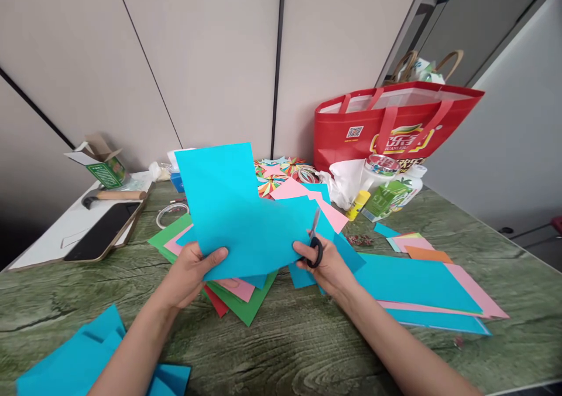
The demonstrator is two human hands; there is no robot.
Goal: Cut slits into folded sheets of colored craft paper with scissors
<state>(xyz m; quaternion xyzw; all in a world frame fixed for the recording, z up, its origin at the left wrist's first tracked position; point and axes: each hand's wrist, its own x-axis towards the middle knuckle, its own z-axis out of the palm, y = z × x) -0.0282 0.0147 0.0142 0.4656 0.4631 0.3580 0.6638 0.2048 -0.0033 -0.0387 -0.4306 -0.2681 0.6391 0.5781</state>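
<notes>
My left hand (193, 270) pinches the lower edge of a bright blue paper sheet (232, 208), holding it up over the green wood-grain table (281, 337). At the sheet's right edge, my right hand (322, 264) grips black-handled scissors (314, 241) with the blades pointing up. Under the sheet lies a pile of green, pink and red paper (239, 302).
Blue and pink sheets (421, 284) lie at the right, blue offcuts (74, 355) at the near left. At the back stand a red shopping bag (395, 123), folded paper fans (281, 173), a glue stick (357, 204), a tape roll (172, 213), a small carton (103, 161) and a black tablet (103, 232).
</notes>
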